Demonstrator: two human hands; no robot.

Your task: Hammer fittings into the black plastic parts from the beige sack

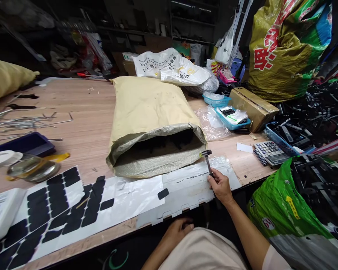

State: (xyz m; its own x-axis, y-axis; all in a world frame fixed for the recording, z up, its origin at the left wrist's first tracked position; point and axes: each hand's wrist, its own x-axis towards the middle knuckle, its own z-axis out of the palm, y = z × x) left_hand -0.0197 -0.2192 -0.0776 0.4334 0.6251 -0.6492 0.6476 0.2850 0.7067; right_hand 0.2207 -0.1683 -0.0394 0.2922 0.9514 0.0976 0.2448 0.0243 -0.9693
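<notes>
My right hand [221, 186] is closed around the dark handle of a small hammer [205, 153], its head raised over the table's front edge, near the right corner of the sack's mouth. A big tan sack [152, 105] lies on the table with its open end toward me; dark items inside are hard to make out. Down in my lap, below the table edge, rests my left hand [180, 228] with its fingers curled; what it holds, if anything, is hidden. A white board [186, 187] and a sheet of black pads [94, 202] lie in front of the sack.
Metal rods [30, 122], a dark blue tray [26, 144] and a white container [2, 212] are at the left. At the right are blue baskets [233, 125], a cardboard box [252, 107], a calculator [270, 150] and a green bag [278, 198] of black parts.
</notes>
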